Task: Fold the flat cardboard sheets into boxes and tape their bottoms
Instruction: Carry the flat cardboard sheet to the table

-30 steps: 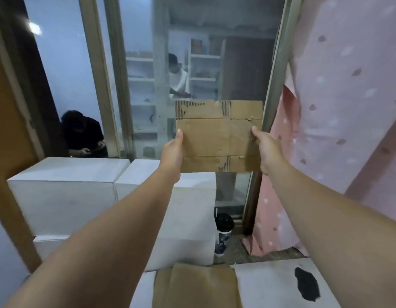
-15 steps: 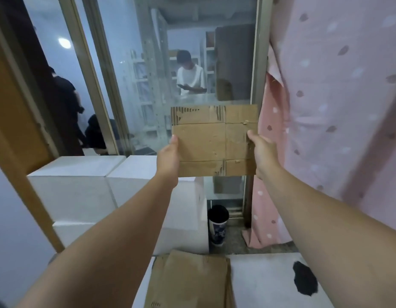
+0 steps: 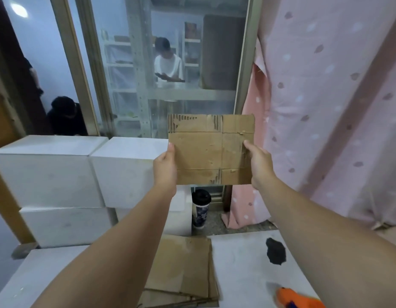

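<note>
A flat cardboard sheet (image 3: 205, 150) stands upright in the air above the table (image 3: 243, 258); the left grip (image 3: 164, 165) is clamped on its left edge, the right grip (image 3: 259, 165) on its right edge; 1 stack of flat sheets (image 3: 183, 270) lies on the table below; white boxes (image 3: 48, 174) stand behind.

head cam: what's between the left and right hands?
A flat cardboard sheet spans the gap in the head view; left hand grips its left edge, right hand its right edge, held upright.
</note>
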`<action>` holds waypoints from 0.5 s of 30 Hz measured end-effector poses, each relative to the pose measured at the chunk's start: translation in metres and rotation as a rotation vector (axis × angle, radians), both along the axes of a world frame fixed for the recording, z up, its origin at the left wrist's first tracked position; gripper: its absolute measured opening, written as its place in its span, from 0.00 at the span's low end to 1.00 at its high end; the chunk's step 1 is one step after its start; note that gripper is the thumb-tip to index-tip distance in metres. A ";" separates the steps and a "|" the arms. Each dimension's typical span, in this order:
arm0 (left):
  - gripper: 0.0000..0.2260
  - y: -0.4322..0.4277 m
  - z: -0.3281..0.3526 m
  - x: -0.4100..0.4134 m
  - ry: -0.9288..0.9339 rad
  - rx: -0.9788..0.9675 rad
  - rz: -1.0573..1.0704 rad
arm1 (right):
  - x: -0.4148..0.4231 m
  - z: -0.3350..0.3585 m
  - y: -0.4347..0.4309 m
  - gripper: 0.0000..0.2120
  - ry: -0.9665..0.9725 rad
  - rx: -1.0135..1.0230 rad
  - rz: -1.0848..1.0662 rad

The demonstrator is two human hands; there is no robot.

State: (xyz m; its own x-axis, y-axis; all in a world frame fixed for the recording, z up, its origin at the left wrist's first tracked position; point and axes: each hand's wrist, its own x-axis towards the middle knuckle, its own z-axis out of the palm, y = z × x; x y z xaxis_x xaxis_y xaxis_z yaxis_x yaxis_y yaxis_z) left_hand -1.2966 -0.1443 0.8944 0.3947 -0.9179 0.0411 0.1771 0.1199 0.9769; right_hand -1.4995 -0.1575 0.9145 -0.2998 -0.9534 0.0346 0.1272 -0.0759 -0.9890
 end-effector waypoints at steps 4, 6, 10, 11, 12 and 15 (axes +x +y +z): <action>0.15 0.017 -0.018 0.001 0.007 0.003 0.052 | 0.000 -0.021 0.015 0.09 -0.009 0.007 -0.001; 0.15 0.029 -0.037 -0.002 -0.003 -0.005 0.063 | -0.001 -0.046 0.024 0.07 -0.019 0.012 -0.006; 0.17 0.054 -0.098 -0.011 -0.050 -0.035 0.103 | -0.004 -0.109 0.044 0.08 -0.027 -0.014 -0.022; 0.18 0.058 -0.112 -0.013 -0.058 -0.045 0.116 | -0.004 -0.122 0.047 0.09 -0.029 -0.033 -0.031; 0.19 0.061 -0.126 -0.015 -0.069 -0.052 0.129 | -0.004 -0.136 0.050 0.09 -0.030 -0.050 -0.033; 0.17 0.067 -0.172 -0.015 -0.114 -0.098 0.127 | -0.004 -0.179 0.053 0.09 0.017 -0.091 -0.009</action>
State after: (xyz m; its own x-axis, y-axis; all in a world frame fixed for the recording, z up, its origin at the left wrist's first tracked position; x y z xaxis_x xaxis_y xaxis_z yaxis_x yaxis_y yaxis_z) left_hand -1.3113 -0.0768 0.7223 0.4945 -0.8507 0.1785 0.0433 0.2293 0.9724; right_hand -1.5038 -0.1048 0.7350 -0.3071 -0.9433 0.1259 0.1091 -0.1663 -0.9800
